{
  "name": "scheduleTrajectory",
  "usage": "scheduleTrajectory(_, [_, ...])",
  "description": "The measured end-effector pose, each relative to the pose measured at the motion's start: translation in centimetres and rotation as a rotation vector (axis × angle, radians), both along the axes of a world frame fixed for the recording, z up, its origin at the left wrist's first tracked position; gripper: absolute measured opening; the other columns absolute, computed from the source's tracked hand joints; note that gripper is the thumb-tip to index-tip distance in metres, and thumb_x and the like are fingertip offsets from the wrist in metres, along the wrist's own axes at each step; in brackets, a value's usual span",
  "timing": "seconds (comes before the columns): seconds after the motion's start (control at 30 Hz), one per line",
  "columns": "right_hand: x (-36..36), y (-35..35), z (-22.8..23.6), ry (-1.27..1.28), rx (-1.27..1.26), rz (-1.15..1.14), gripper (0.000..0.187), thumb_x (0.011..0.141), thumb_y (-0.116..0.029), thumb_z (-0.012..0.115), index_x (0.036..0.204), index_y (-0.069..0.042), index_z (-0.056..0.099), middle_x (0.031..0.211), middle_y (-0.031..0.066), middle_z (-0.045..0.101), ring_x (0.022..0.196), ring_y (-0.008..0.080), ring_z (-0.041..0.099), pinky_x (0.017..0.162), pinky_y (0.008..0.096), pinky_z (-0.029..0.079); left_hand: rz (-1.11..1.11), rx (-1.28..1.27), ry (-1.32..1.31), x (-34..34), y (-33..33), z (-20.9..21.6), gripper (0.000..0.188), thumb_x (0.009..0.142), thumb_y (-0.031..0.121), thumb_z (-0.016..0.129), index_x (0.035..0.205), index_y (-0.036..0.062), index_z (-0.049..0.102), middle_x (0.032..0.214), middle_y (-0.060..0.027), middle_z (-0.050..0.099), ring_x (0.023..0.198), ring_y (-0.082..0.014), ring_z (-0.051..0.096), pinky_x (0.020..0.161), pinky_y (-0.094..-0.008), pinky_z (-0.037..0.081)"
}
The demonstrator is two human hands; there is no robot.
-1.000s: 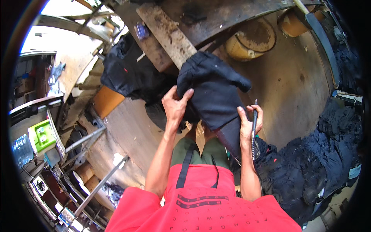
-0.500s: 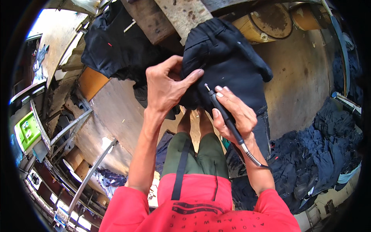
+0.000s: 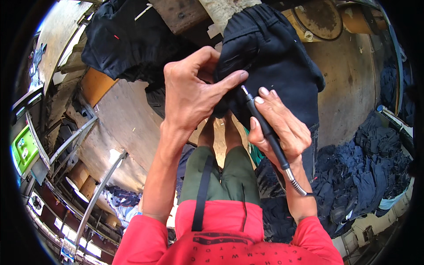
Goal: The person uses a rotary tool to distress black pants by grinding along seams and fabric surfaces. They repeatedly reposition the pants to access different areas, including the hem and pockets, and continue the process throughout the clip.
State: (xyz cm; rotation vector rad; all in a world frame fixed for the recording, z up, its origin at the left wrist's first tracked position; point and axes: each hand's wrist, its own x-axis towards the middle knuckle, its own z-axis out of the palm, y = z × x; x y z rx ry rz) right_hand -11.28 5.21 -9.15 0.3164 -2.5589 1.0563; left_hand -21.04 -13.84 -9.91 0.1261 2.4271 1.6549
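Note:
A pair of dark elastic-waisted trousers (image 3: 278, 57) hangs over the end of a wooden board, with the waistband at the top. My left hand (image 3: 194, 90) is closed on their left edge, thumb on the front and the other fingers partly hidden behind the cloth. In my right hand (image 3: 285, 126) is a black pen-shaped handpiece (image 3: 268, 129) with a thin metal tip and a springy metal cord guard at its rear. Its tip points up and left, just below my left thumb, close to the cloth; whether it touches I cannot tell.
More black garments (image 3: 128, 44) drape over wood at the upper left. A big heap of dark clothes (image 3: 353, 176) lies at the right. Behind the trousers are a wooden plank (image 3: 181, 15) and a round drum-like container (image 3: 318, 20). A metal rail (image 3: 99, 194) and green tray (image 3: 24, 150) stand left.
The trousers and both hands sit a little further right and higher in the picture as the view shifts. My hold on the cloth and on the handpiece stays the same.

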Motion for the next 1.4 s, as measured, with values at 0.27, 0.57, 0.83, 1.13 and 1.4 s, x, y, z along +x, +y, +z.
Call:
scheduleTrajectory(0.27, [0.5, 0.4, 0.4, -0.05, -0.006, 0.018, 0.03, 0.084, 0.0, 0.082, 0.113, 0.006, 0.081, 0.106, 0.0198, 0.082, 0.112, 0.0373, 0.081, 0.104, 0.0496, 0.066, 0.015, 0.072, 0.023, 0.0, 0.2, -0.2, 0.024, 0.085, 0.013, 0.097, 0.096, -0.0004, 0.08, 0.081, -0.003, 0.08, 0.072, -0.0032, 0.071, 0.064, -0.0207, 0.056])
scheduleTrajectory(0.57, [1.3, 0.6, 0.4, -0.064, -0.032, 0.016, 0.03, 0.084, 0.002, 0.08, 0.113, 0.005, 0.08, 0.105, 0.0195, 0.082, 0.112, 0.0377, 0.081, 0.103, 0.0496, 0.066, 0.025, 0.032, -0.03, 0.0, 0.4, 0.1, 0.031, 0.083, 0.012, 0.101, 0.092, 0.0027, 0.073, 0.08, 0.0031, 0.073, 0.075, -0.0022, 0.067, 0.067, -0.0189, 0.052])
scheduleTrajectory(0.83, [1.6, 1.2, 0.9, -0.113, -0.009, 0.024, 0.031, 0.089, -0.001, 0.077, 0.119, 0.007, 0.078, 0.116, 0.0278, 0.081, 0.113, 0.0414, 0.08, 0.105, 0.0491, 0.064, 0.022, 0.049, 0.007, -0.2, 0.3, -0.1, 0.026, 0.084, 0.015, 0.098, 0.092, -0.0003, 0.078, 0.079, -0.0037, 0.08, 0.072, -0.0045, 0.072, 0.064, -0.0213, 0.057])
scheduleTrajectory(1.13, [0.9, 0.9, 0.2, -0.049, 0.0, -0.012, 0.032, 0.084, 0.0, 0.082, 0.115, 0.006, 0.08, 0.105, 0.0209, 0.082, 0.109, 0.038, 0.082, 0.1, 0.048, 0.068, 0.028, 0.078, 0.007, -0.1, 0.3, -0.7, 0.027, 0.084, 0.014, 0.098, 0.09, -0.0006, 0.076, 0.078, -0.0031, 0.079, 0.072, -0.0033, 0.07, 0.064, -0.0209, 0.055])
scheduleTrajectory(1.4, [1.7, 1.0, 0.6, -0.081, -0.011, -0.018, 0.032, 0.083, 0.0, 0.081, 0.115, 0.005, 0.08, 0.104, 0.0203, 0.082, 0.111, 0.0377, 0.082, 0.101, 0.0487, 0.067, 0.031, 0.057, -0.005, 0.0, 0.4, -0.1, 0.025, 0.085, 0.012, 0.097, 0.092, -0.0007, 0.077, 0.081, -0.0034, 0.079, 0.074, -0.004, 0.071, 0.065, -0.0212, 0.057])
